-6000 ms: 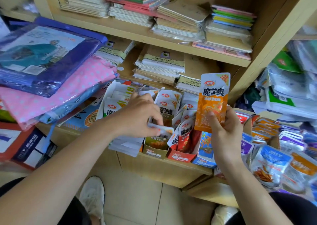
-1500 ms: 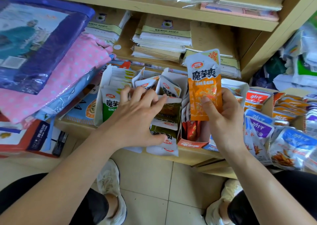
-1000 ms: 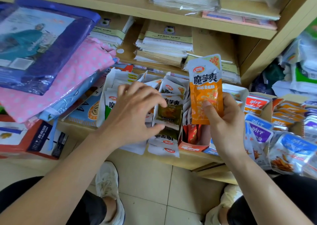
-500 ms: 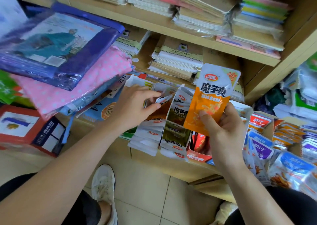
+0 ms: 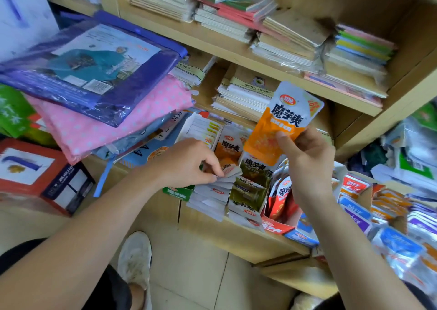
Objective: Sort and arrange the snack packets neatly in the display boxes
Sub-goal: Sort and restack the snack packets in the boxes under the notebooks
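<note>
Centre frame: L hand [image 5: 189, 163], fingers curled, pinches top edge of a silvery packet [image 5: 231, 171] in the rows filling the display boxes [image 5: 272, 228] on the low shelf [image 5: 236, 237]. Just right, R hand [image 5: 307, 160] grips orange packet [image 5: 283, 120] by its lower part, tilted, raised above boxes. Upper frame: notebook stacks [image 5: 283, 47].

Notebook stacks [image 5: 279, 29] on upper wooden shelf [image 5: 236, 49], purple packaged raincoat [image 5: 94, 68] atop pink dotted packet [image 5: 113, 125], red box [image 5: 35, 175] lower left, white shoe [image 5: 136, 257] on tiled floor [image 5: 196, 274].
</note>
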A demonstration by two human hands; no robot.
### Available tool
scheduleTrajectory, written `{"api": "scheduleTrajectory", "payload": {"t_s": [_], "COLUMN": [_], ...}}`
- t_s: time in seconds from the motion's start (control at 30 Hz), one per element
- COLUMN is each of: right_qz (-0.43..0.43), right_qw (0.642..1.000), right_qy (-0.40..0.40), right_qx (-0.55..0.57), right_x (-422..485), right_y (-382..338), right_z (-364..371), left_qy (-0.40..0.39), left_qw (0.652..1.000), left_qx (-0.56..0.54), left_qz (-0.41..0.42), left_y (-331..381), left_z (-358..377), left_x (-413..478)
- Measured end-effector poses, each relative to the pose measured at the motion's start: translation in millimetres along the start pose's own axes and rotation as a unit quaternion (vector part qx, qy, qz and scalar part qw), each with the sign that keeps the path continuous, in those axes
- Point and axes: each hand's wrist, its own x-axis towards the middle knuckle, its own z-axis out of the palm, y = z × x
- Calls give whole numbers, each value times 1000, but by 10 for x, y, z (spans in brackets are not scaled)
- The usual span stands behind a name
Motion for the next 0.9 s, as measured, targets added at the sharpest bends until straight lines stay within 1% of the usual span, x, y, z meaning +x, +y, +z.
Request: {"api": "scheduleTrajectory", "payload": {"t_s": [0.17,0.27,0.3,0.4,0.43,0.53,0.6,0.67,0.77,0.83,0.87,0.9], "right_qz": [-37,-50,-43,5,7,-15,-23,-49,-110,-167,-185,-184], "right_qw": [999,997,995,985,982,980,974,963,945,912,895,885], "right_qy": [-26,-25,-40,-131,-142,-126,-155,-183,-186,-198,-203,-204], "right_qx": [-30,-59,-75,-114,-127,-151,-164,-191,-247,-319,-352,-376], "right_x": [147,199,217,266,291,358,360,324,296,357,422,495], "right_y": [96,144,174,246,262,255,237,219,205,238,275,295], "right_z": [138,250,296,405,406,354,328,312,290,307,325,355], "left_qy": [20,26,30,57,65,86,100,119,131,134,136,136], "left_qw": [1000,999,999,998,997,995,993,990,988,987,987,987], "left_qx": [8,14,14,20,21,32,46,58,65,70,72,73], "left_qz": [-9,-15,-17,-26,-31,-37,-40,-43,-46,-48,-49,-50], "left_y": [-15,-13,-9,-20,-29,-42,-42,-47,-45,-38,-42,-50], "left_z": [-12,-18,-18,-18,-20,-28,-27,-28,-32,-32,-27,-22], "left_x": [-52,-65,-63,-50,-48,-38,-21,2,25,35,39,41]}}
